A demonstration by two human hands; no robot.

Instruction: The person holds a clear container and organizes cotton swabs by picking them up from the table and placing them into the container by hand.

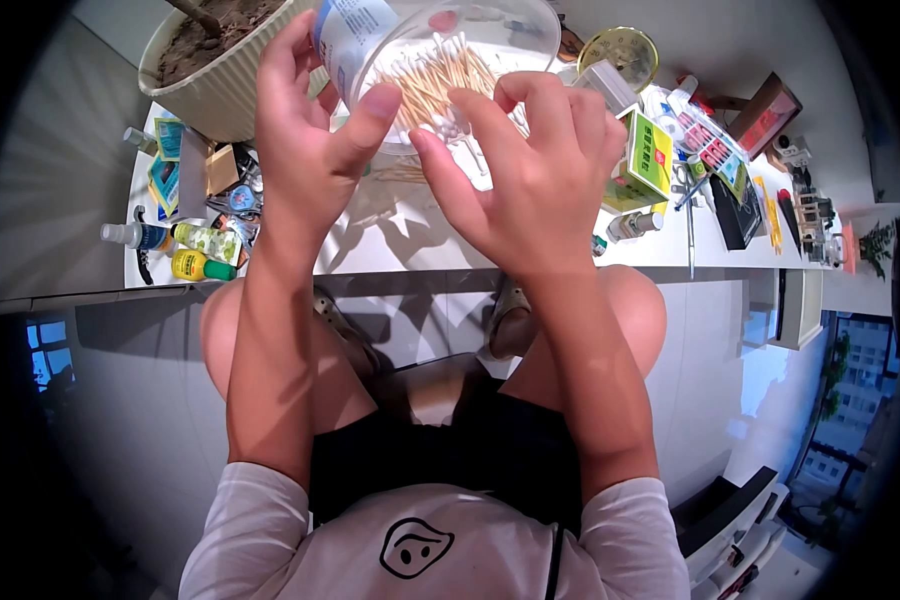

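Cotton swabs [435, 75] with thin wooden sticks lie inside a clear round container [520, 30], which has a blue and white label [355, 35]. My left hand [320, 140] is wrapped round the container's left side, its thumb toward the opening. At the container's mouth is my right hand [540, 160], its thumb and index finger close to the swab tips. Its fingers are curved with the thumb apart from them, and no swab shows clearly between them. The container is tilted, its opening facing me.
A potted plant [210, 80] stands at the back left of the white table [370, 255]. Bottles, including a yellow one [190, 265], are at the left. To the right are a green and yellow box [650, 160], a small bottle [635, 224] and a black box [735, 212].
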